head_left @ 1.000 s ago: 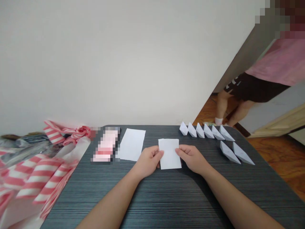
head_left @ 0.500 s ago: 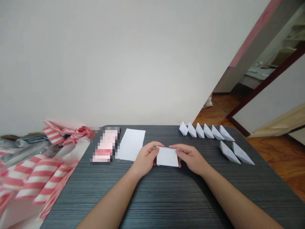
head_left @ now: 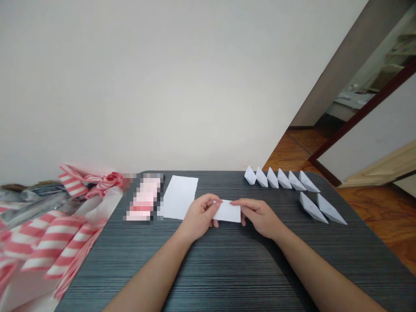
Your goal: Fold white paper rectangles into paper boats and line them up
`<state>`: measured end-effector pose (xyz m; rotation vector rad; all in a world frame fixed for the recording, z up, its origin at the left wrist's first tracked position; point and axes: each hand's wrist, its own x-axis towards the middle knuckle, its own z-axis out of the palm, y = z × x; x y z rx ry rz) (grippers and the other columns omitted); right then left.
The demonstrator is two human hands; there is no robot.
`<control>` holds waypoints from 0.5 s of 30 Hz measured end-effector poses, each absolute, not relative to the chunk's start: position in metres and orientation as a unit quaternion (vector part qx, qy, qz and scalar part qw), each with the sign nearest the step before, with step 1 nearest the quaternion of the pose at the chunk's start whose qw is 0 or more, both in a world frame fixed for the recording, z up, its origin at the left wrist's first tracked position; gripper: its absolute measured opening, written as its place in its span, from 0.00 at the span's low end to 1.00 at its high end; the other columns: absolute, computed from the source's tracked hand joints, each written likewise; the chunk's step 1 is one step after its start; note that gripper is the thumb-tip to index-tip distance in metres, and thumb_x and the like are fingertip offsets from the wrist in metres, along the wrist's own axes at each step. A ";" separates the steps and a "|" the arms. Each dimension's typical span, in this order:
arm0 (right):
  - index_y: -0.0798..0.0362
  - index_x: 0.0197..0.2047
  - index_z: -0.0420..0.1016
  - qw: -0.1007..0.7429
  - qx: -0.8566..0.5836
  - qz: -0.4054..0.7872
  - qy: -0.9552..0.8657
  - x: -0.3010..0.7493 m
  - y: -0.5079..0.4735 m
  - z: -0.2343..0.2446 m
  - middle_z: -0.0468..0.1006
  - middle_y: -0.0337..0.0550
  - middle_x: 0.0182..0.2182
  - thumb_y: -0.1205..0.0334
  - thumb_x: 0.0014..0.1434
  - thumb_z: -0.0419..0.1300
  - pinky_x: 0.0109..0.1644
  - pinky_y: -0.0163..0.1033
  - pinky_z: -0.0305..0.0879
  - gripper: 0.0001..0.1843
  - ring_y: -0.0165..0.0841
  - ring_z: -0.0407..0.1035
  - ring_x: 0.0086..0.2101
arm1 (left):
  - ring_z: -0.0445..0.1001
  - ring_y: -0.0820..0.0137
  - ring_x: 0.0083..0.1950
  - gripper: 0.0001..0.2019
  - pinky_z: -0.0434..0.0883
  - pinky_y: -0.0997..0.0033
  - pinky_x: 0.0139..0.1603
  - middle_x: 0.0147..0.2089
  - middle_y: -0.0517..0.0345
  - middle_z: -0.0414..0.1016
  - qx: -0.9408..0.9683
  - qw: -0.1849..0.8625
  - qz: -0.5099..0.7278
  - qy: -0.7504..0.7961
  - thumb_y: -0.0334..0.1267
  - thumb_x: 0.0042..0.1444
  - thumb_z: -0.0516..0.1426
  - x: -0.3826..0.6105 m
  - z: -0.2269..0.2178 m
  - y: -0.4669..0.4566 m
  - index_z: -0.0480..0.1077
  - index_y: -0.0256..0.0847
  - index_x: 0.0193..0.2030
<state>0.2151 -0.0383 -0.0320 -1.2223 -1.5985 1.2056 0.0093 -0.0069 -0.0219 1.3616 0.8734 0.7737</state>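
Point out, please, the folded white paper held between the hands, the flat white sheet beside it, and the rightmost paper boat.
folded white paper (head_left: 227, 211): head view, on the paper's exposed middle.
flat white sheet (head_left: 179, 197): head view, on the sheet's centre.
rightmost paper boat (head_left: 329, 209): head view, on the boat's side.

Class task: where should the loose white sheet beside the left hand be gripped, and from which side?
Likely the far right corner of the white sheet, from above on the right: it lies flat on the table, so a corner must lift, and this one sits away from the left hand.
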 end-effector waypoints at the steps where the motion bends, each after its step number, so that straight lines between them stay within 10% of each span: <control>1: 0.52 0.52 0.69 0.396 -0.481 0.483 -0.615 0.214 -0.038 -0.033 0.71 0.37 0.23 0.60 0.61 0.50 0.29 0.35 0.64 0.17 0.28 0.66 0.22 | 0.61 0.78 0.16 0.10 0.56 0.81 0.16 0.17 0.65 0.65 0.594 0.621 0.342 0.381 0.42 0.57 0.51 0.009 -0.023 -0.007 0.64 0.38 0.41; 15: 0.55 0.34 0.68 0.345 -0.502 0.528 -0.591 0.210 -0.038 -0.031 0.78 0.41 0.24 0.56 0.61 0.51 0.19 0.29 0.57 0.12 0.25 0.63 0.15 | 0.65 0.77 0.17 0.09 0.60 0.81 0.17 0.19 0.65 0.65 0.606 0.593 0.361 0.389 0.41 0.57 0.51 0.010 -0.027 -0.007 0.65 0.38 0.41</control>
